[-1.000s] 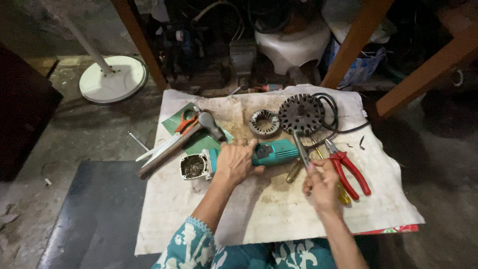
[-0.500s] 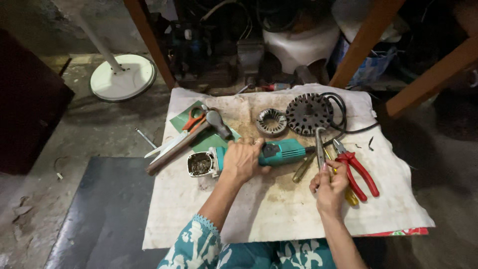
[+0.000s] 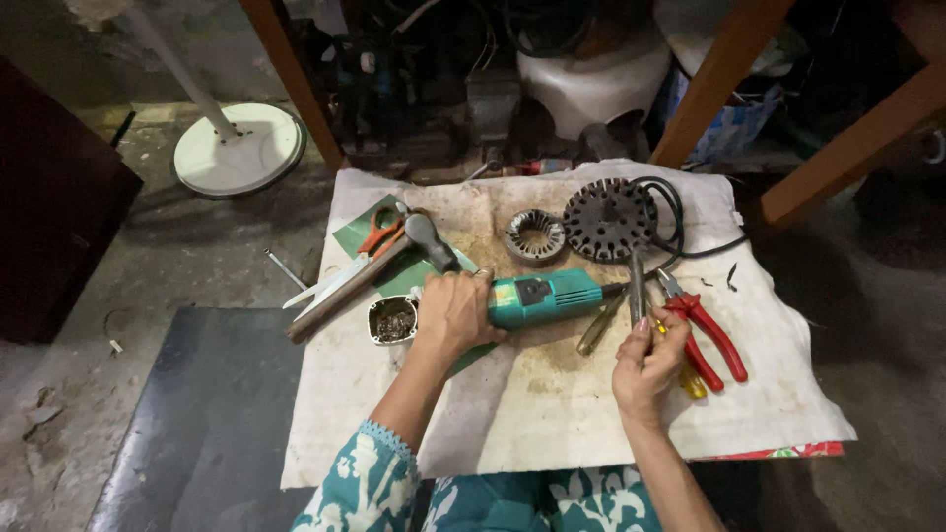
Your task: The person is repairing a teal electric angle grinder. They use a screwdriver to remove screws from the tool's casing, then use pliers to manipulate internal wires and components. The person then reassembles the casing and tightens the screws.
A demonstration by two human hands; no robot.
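Note:
My left hand [image 3: 455, 313] grips the front end of a teal power tool body [image 3: 547, 296] that lies across a stained white cloth [image 3: 512, 414]. My right hand [image 3: 645, 366] holds a thin dark metal rod-like tool [image 3: 637, 286] upright, its tip pointing toward a round black perforated disc [image 3: 609, 219]. Red-handled pliers [image 3: 705, 330] lie just right of that hand. A yellowish screwdriver handle [image 3: 601, 323] lies between the power tool and my right hand.
A metal stator ring [image 3: 535, 236], a small metal housing [image 3: 392, 320], a hammer [image 3: 365, 271] and orange-handled scissors [image 3: 379, 232] lie on the cloth. A black cable [image 3: 690, 246] curls by the disc. A white fan base [image 3: 239, 148] and wooden legs [image 3: 714, 89] stand behind.
My right hand has raised the metal tool more upright and shifted slightly right. The left hand stays on the teal power tool. The camera view has moved a little.

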